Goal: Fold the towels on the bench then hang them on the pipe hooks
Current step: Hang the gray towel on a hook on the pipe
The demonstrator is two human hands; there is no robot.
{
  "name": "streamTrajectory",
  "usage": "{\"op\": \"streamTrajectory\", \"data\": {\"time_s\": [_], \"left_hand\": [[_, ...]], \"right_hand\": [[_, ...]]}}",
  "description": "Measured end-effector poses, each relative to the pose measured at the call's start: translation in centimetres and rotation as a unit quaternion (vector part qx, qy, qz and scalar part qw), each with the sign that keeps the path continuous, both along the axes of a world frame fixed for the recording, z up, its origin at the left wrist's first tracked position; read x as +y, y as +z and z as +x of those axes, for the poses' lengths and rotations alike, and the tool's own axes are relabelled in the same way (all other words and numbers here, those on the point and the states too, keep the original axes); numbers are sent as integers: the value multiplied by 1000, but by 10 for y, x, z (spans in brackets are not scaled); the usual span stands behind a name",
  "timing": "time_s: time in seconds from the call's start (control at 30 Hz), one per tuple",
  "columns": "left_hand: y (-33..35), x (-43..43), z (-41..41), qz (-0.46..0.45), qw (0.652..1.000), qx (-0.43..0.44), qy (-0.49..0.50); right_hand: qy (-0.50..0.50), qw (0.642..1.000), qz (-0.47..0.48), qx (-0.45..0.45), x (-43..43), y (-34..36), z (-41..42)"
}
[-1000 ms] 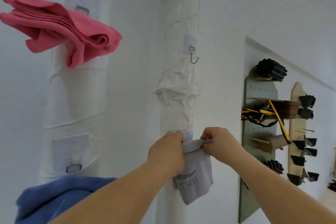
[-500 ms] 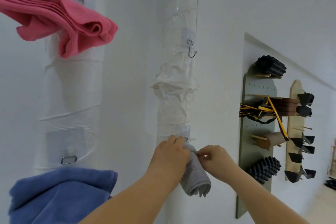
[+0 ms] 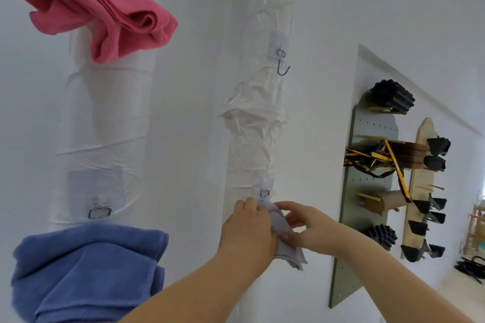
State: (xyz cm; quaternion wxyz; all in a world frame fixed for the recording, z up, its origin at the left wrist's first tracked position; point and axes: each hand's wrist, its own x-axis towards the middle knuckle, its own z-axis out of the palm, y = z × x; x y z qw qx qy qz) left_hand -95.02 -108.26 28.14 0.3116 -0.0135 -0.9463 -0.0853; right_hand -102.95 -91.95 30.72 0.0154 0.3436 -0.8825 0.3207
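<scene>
Both hands are working at the wrapped pipe (image 3: 252, 155). The left hand (image 3: 249, 228) is curling closed around a small folded grey towel (image 3: 284, 233), pressing it against the pipe just under the lower hook's metal ring (image 3: 264, 193). The right hand (image 3: 309, 228) is pinching the same towel from the other side, thumb and fingers closing on its fold. Above them an upper hook (image 3: 283, 67) is hanging bare. On the neighbouring pipe (image 3: 105, 118) a pink towel (image 3: 99, 8) is draping up high and a blue towel (image 3: 86, 270) is bunching below. To the right, a grey pegboard (image 3: 367, 191) is holding gear.
</scene>
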Motion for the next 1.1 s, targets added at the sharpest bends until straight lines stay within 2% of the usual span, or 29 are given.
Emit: {"op": "streamTrajectory", "data": {"time_s": [0.07,0.27,0.37,0.43,0.57,0.63,0.73,1.1], "left_hand": [[-8,0,-4,33,999,12,-5],[-27,-1,-11,126,991,47,-29],[-29,-4,-10,146,988,48,-33],[-25,-4,-8,137,990,29,-21],[-5,-1,1,105,994,-29,6],[6,-3,6,92,995,-40,14],[21,-8,13,80,996,-25,16],[34,-3,18,6,1000,20,-14]], "right_hand": [[-7,1000,1,28,-4,-7,-3],[-22,995,-81,50,-9,-37,-10],[-41,993,-104,45,-16,-42,0],[-39,994,-96,44,-17,-44,5],[-66,996,-22,57,-13,-32,11],[-71,996,-38,42,-11,-16,15],[-67,995,-54,40,-8,2,22],[-81,985,-70,135,-15,3,20]]}}
